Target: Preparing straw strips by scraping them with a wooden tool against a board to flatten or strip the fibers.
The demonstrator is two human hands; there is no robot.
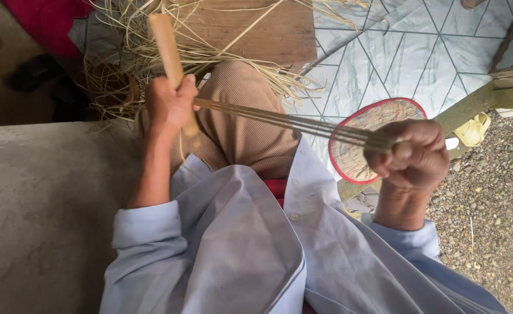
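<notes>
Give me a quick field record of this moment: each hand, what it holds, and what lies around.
left hand: closed around a pale wooden stick, held upright and tilted
right hand: fisted on the ends of thin straw strands
strands: stretched taut between the two hands, over the knee
behind the left hand: loose pile of straw on a wooden board
under the right hand: woven round fan with a red rim, on a patterned mat
right edge: gravel
left: concrete surface
</notes>
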